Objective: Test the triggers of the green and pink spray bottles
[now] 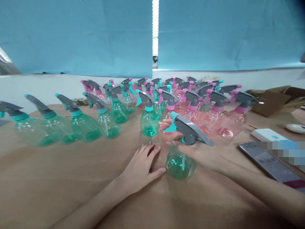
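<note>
A green spray bottle (179,163) with a grey and turquoise spray head stands nearest to me, its nozzle pointing left. My right hand (190,151) is closed around its neck, just under the head; some fingers show beyond the trigger. To the left of this bottle, my left hand (140,167) lies on the table with fingers spread and holds nothing. Its thumb reaches close to the bottle's side; whether they touch, I cannot tell. Behind my hands stands another green spray bottle (149,122), beside a pink spray bottle (170,109) partly hidden by my right fingers.
Several green spray bottles (87,127) line the left side of the wooden table (71,184). Several pink ones (232,122) fill the right and back, mixed with green. At right lie a phone (269,163), a white box (269,135), a white mouse (295,128) and an open cardboard box (274,101).
</note>
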Action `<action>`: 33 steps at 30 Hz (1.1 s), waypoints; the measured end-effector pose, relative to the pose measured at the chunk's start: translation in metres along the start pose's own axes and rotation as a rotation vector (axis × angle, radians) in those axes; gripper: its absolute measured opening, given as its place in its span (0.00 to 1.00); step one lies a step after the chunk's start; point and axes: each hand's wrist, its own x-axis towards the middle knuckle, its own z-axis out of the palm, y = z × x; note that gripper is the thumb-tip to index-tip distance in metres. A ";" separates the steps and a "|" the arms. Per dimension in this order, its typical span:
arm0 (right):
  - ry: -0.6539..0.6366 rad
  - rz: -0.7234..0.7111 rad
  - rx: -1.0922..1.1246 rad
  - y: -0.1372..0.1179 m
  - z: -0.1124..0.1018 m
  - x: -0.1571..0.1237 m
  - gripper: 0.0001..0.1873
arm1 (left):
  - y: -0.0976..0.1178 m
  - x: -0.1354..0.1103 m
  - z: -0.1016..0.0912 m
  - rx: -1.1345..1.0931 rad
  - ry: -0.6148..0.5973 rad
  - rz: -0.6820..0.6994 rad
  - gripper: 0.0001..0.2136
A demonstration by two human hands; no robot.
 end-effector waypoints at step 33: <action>0.029 0.000 -0.126 -0.010 -0.004 0.000 0.03 | 0.000 0.001 -0.001 0.031 -0.010 0.012 0.27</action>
